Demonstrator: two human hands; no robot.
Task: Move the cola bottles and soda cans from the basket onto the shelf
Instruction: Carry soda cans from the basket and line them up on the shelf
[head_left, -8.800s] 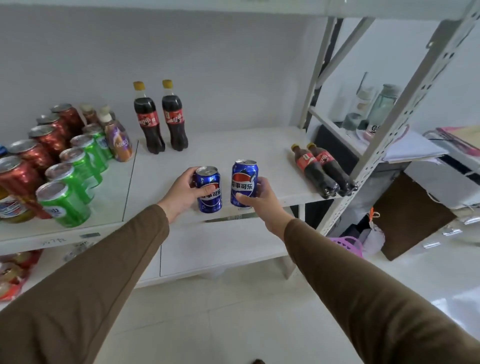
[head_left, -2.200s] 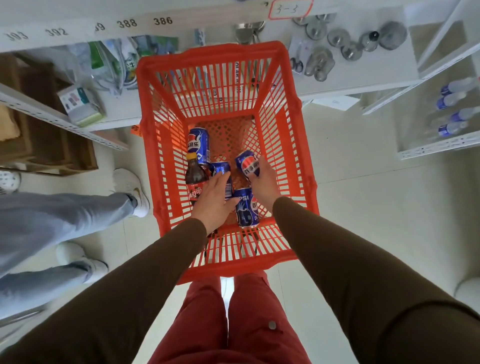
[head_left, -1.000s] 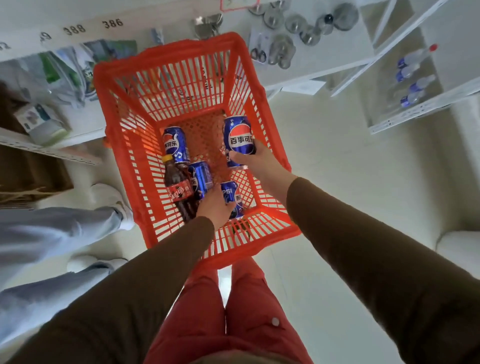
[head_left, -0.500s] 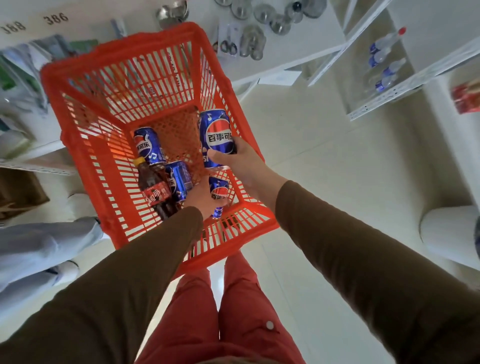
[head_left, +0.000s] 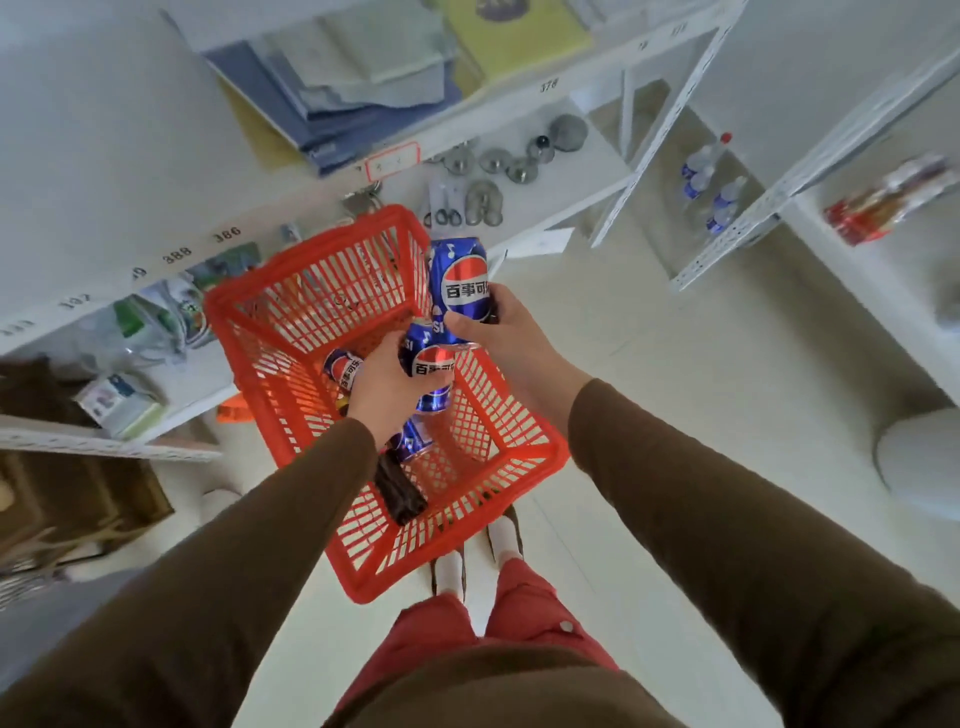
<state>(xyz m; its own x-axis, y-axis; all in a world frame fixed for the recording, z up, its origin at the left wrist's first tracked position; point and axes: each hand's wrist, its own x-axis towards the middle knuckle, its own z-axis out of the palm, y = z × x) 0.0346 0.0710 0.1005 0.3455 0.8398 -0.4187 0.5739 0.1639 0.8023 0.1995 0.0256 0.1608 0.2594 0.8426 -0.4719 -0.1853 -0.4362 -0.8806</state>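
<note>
An orange plastic basket (head_left: 511, 454) stands on the floor in front of my feet. My right hand (head_left: 498, 332) grips a blue Pepsi can (head_left: 460, 283) held above the basket's far right rim. My left hand (head_left: 387, 387) grips a second blue Pepsi can (head_left: 431, 371) just over the basket's middle. Inside the basket lie another blue can (head_left: 343, 366) at the left, one more blue can (head_left: 410, 441) below my left wrist, and a dark cola bottle (head_left: 397, 491) partly hidden by my left sleeve.
White shelving (head_left: 571, 171) behind the basket carries metal lids, folded cloths and numbered labels. Water bottles (head_left: 714, 189) lie on a low shelf at the right. A brown box (head_left: 72, 499) sits at the left. A white round object (head_left: 919, 462) stands at the right.
Both hands have risen out of the basket, each with a blue can. The left hand has taken hold of its can since a second ago. The view has tilted upward.
</note>
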